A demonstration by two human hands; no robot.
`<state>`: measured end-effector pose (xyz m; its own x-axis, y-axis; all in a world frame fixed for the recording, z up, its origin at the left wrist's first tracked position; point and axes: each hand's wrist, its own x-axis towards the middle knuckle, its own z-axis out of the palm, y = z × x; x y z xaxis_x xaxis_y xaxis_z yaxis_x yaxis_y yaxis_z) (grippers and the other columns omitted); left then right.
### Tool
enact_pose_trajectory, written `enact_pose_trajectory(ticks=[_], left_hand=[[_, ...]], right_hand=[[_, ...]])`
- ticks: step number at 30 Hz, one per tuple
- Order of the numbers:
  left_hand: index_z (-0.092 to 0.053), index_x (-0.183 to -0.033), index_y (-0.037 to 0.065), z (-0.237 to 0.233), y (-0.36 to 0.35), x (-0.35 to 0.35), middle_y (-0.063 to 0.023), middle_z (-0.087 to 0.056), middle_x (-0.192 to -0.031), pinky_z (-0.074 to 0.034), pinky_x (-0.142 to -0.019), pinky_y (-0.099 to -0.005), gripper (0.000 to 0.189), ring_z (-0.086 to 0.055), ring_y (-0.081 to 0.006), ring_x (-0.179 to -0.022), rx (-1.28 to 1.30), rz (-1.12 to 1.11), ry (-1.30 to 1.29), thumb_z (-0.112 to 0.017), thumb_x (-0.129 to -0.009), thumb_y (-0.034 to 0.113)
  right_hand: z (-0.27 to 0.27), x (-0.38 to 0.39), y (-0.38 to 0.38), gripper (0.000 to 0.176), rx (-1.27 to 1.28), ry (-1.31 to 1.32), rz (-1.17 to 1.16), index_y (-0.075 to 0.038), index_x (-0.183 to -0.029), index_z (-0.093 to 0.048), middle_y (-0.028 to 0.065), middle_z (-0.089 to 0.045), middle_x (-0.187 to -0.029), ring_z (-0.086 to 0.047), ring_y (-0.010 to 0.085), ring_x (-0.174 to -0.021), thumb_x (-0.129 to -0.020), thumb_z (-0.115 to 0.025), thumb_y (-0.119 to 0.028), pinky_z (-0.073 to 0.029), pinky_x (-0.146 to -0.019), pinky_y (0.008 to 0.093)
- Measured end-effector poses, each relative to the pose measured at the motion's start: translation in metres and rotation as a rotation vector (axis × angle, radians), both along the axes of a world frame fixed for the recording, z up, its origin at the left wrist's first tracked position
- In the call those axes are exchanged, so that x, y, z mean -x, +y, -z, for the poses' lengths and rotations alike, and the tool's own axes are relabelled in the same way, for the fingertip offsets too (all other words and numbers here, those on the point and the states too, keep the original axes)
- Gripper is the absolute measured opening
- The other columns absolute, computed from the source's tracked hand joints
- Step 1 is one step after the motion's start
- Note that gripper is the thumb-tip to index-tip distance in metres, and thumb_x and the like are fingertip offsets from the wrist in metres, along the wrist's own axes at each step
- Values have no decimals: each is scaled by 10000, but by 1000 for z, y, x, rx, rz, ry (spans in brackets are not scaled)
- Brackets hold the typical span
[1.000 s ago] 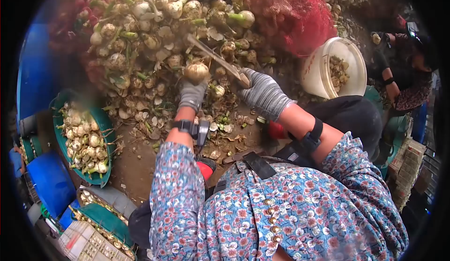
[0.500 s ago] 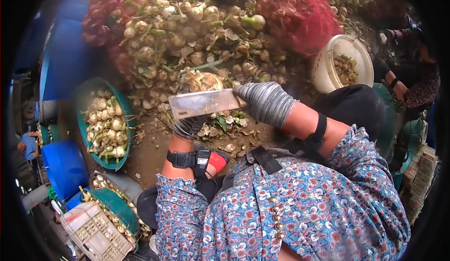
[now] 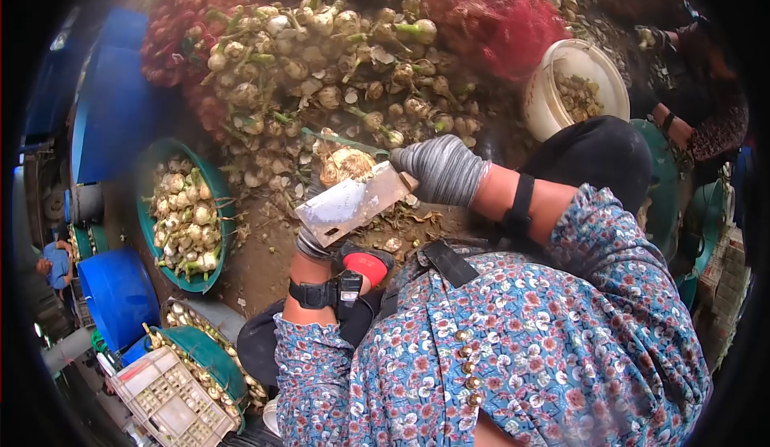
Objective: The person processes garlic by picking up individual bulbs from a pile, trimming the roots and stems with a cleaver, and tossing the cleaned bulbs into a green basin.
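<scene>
My right hand (image 3: 441, 169), in a grey glove, is wrapped round the handle of a broad cleaver (image 3: 353, 204). Its rectangular blade points left and tilts down toward my left wrist. Behind the blade's upper edge sits a large pale, rough-skinned bulb (image 3: 346, 164) with a green stalk (image 3: 343, 140) above it. My left hand (image 3: 311, 245), gloved too, is mostly hidden beneath the blade and bulb, so its fingers do not show. Beyond both hands lies a heap of smaller bulbs (image 3: 297, 70) with green stems.
A green basin (image 3: 146, 226) of bulbs stands at the left, near a blue tub (image 3: 120, 298) and a pale crate (image 3: 172, 399). Red net sacks (image 3: 493, 22) lie at the back. A white bucket (image 3: 537, 98) holds scraps. A person's forearm (image 3: 680, 130) shows at far right.
The cleaver has tilted, its left end now lower and nearer my left wrist. More of the large bulb shows. My right hand has shifted slightly left, and the whole view has shifted a little.
</scene>
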<state>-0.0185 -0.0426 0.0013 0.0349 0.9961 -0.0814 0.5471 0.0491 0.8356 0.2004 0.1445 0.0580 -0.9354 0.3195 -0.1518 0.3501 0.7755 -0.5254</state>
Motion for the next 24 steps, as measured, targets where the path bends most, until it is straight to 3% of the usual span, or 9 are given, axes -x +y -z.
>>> enact_pose_trajectory(ticks=[8,11,12,15,16,19,20,23,24], left_hand=[[-540,-1314,62,-22,15,-8,-111,-586,-1295,-468,-995,-382,445,-577,-275,-1174,-326,157,246,-528,-921,269],[-507,-1325,47,-9,17,-10,-108,-604,-1248,-503,-948,-358,391,-598,-232,-1131,203,-57,-1492,-509,-962,193],[-500,-1325,46,-17,16,-5,-106,-604,-1240,-510,-936,-349,375,-599,-218,-1122,265,-67,-1515,-503,-969,163],[-494,-1321,49,-18,7,-1,-84,-599,-1239,-521,-910,-334,361,-613,-195,-1075,115,-11,-903,-499,-960,57],[-487,-1330,48,-21,12,-4,-80,-595,-1252,-515,-919,-337,374,-617,-198,-1070,241,-82,-1288,-502,-956,57],[-596,-1237,83,-40,25,-21,-121,-632,-1189,-519,-909,-357,355,-647,-240,-1011,-16,-91,-938,-585,-883,112],[-626,-1199,93,-49,30,-18,-136,-641,-1160,-524,-899,-359,343,-650,-250,-1001,-320,105,-370,-608,-859,132],[-652,-1107,106,-60,38,-15,-153,-651,-1097,-532,-890,-371,363,-647,-257,-1013,-299,158,94,-692,-772,240],[-589,-1190,85,-65,34,-29,-126,-641,-1139,-527,-903,-358,457,-641,-231,-1034,-230,-6,-131,-708,-789,269]], right_hand=[[14,-2,13,329,12,69,-4,-151,-1016,-610,122,-649,-752,-655,356,-743,-713,-686,-254,-503,-600,447],[11,-2,10,333,-1,108,-27,-162,-996,-613,120,-645,-742,-651,352,-728,-684,-694,-248,-500,-601,452],[9,-2,8,328,-9,105,-41,-164,-986,-614,119,-643,-741,-650,351,-725,-680,-694,-248,-500,-603,454],[5,-2,4,293,11,126,-70,-165,-937,-617,112,-638,-731,-646,346,-712,-668,-695,-253,-499,-598,453],[2,-3,3,286,26,116,-63,-164,-929,-617,111,-639,-731,-646,346,-711,-669,-694,-256,-499,-595,451],[13,-2,5,263,20,98,-38,-161,-923,-619,114,-637,-722,-648,344,-701,-687,-683,-258,-501,-587,442],[15,-1,5,259,18,85,-23,-160,-924,-619,115,-637,-719,-649,343,-699,-691,-681,-256,-502,-587,442],[20,-3,21,242,21,-34,54,-144,-963,-633,124,-660,-748,-662,336,-705,-738,-649,-233,-513,-613,437],[33,-2,43,241,75,-221,197,-137,-981,-638,133,-672,-784,-668,335,-729,-760,-635,-231,-519,-634,429]])
